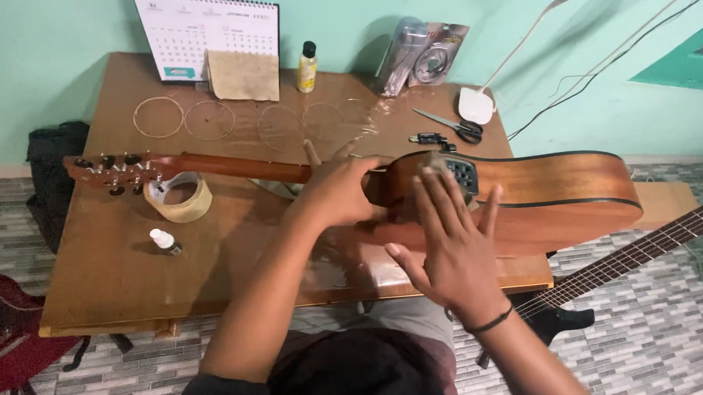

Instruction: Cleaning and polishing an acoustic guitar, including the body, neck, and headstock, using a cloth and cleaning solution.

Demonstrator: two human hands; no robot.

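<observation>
We see a brown wooden acoustic guitar [562, 189] lying on its side across the brown wooden worktop [112, 269]; its thin neck points to our left and its round body hangs a little past the worktop's right end; it lies like this so the side with the small black control box [461, 174] faces up at us.

Our left hand [336, 192] rests on the guitar where the neck meets the body; the fingers curl over the wood and seem to press it down, maybe so it does not roll; we cannot tell if the hand truly grips it. Our right hand [452, 252] is spread wide with flat fingers over the guitar's side, just below the black box; it grasps nothing, and we cannot tell if it touches the wood or floats just above it.

The guitar's head sits on a round roll of tan tape [179, 198], which seems to prop the neck up; a small white bottle [164, 241] lies near it; four thin coiled wire strings [209, 120] lie in a row behind the neck, laid out apart from each other. Black-handled scissors [453, 125] and a small black clipper tool [432, 140] lie near the body; a yellow bottle with a black cap [306, 67], a white desk calendar [207, 31] and shiny string packets [424, 55] stand at the back by the green wall; a dark red guitar [2, 333] and a black guitar with a long neck [640, 257] wait on the floor at each side.
</observation>
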